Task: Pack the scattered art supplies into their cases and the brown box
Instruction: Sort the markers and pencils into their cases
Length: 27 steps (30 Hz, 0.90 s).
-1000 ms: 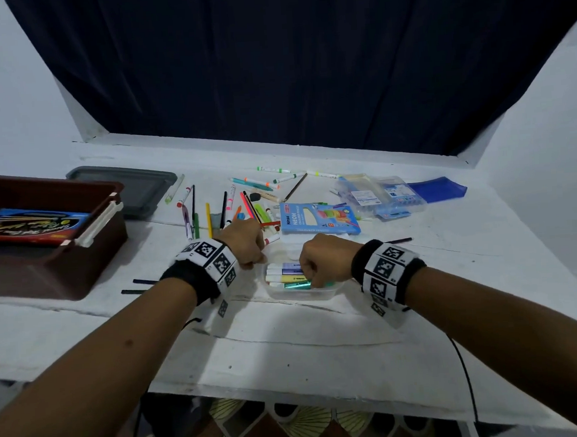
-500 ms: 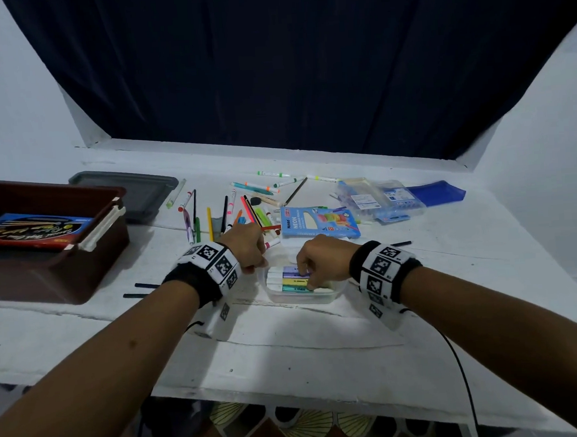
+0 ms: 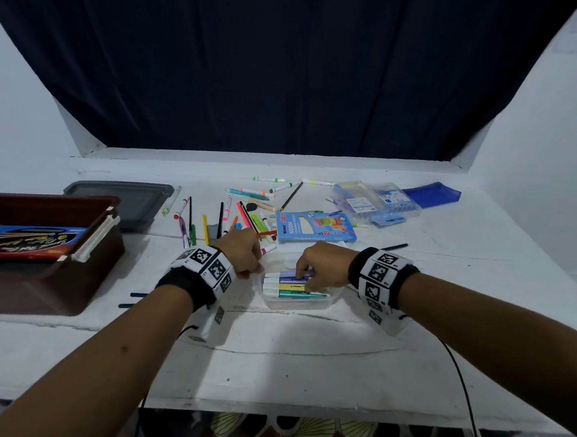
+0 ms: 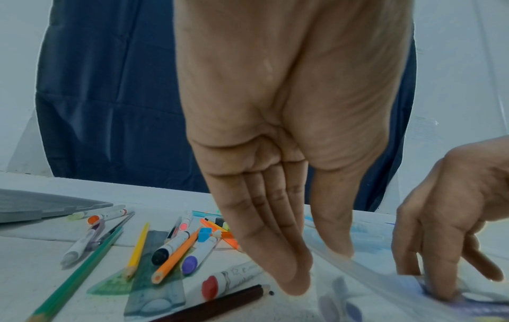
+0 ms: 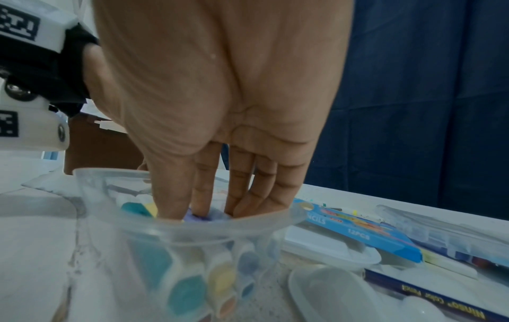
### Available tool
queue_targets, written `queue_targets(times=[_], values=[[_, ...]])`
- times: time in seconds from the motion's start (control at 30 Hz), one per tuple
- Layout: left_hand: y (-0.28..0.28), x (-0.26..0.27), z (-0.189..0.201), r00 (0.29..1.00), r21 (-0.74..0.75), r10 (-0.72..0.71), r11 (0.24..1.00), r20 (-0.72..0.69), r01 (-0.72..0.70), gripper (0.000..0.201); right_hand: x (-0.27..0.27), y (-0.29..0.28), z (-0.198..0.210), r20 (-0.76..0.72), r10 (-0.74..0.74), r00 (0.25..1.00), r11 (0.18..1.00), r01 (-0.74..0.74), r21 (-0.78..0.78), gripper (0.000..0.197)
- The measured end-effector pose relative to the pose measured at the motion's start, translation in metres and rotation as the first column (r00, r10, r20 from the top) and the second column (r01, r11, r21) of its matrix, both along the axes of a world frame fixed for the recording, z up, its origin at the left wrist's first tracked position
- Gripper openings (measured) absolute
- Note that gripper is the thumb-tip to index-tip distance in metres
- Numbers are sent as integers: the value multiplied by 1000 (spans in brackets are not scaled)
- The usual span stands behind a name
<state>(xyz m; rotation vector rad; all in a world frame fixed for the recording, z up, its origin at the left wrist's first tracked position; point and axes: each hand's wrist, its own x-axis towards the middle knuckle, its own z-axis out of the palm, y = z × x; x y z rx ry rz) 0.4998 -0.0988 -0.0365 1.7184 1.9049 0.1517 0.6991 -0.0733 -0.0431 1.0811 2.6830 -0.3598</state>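
A clear plastic case (image 3: pixel 299 303) sits at the front middle of the white table (image 3: pixel 289 360), with pastel highlighters (image 3: pixel 281 288) lying side by side in it. My right hand (image 3: pixel 304 280) reaches down into the case (image 5: pixel 192 235); its thumb and fingertips (image 5: pixel 203 207) pinch a purple highlighter (image 5: pixel 198 217). My left hand (image 3: pixel 245 258) stands at the case's left end with straight fingers (image 4: pixel 275 250) pointing down and the thumb on the rim. The brown box (image 3: pixel 91 274) stands open at the far left and holds a flat printed packet (image 3: pixel 28 239).
Loose markers and pencils (image 3: pixel 219 219) lie behind my left hand, over a green ruler (image 4: pixel 154 272). A blue neon pencil box (image 3: pixel 314 228) lies behind the case. Clear cases (image 3: pixel 373 199) and a blue lid (image 3: pixel 431 192) are back right, a grey lid (image 3: pixel 124 201) back left.
My right hand has shifted slightly left over the case, and its fingertips now grip the purple highlighter. My left hand has stayed at the case's left end.
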Motion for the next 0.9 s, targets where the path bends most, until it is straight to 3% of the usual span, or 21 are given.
queue_targets(times=[0.17, 0.33, 0.47, 0.6, 0.67, 0.73, 0.8, 0.83, 0.9], values=[[8, -6, 4, 998, -34, -58, 998, -14, 58, 23, 1, 1, 0, -1, 24, 1000, 1000, -24, -12, 36], [21, -12, 8, 994, 34, -104, 994, -42, 105, 15, 6, 14, 9, -141, -12, 990, 999, 6, -45, 32], [42, -17, 8, 986, 71, -167, 983, -28, 168, 13, 16, 44, 12, -248, -93, 964, 996, 89, -25, 27], [70, -15, 10, 969, 157, -226, 958, -99, 240, 14, 39, 101, 1, -237, -255, 938, 962, 270, 32, 16], [88, -12, 8, 965, 163, -247, 952, -91, 260, 15, 54, 132, -2, -194, -363, 912, 914, 388, 116, 31], [106, -6, 7, 957, 168, -272, 943, -99, 286, 23, 71, 158, -11, -104, -459, 882, 858, 471, 206, 61], [123, 4, 7, 935, 155, -330, 925, -127, 348, 33, 83, 175, -23, -41, -527, 849, 830, 525, 187, 87], [131, 11, 6, 915, 139, -375, 908, -147, 395, 40, 86, 179, -28, -19, -541, 841, 827, 536, 173, 92], [146, 23, 1, 867, 89, -464, 870, -180, 485, 59, 89, 182, -36, -11, -541, 841, 827, 534, 178, 84]])
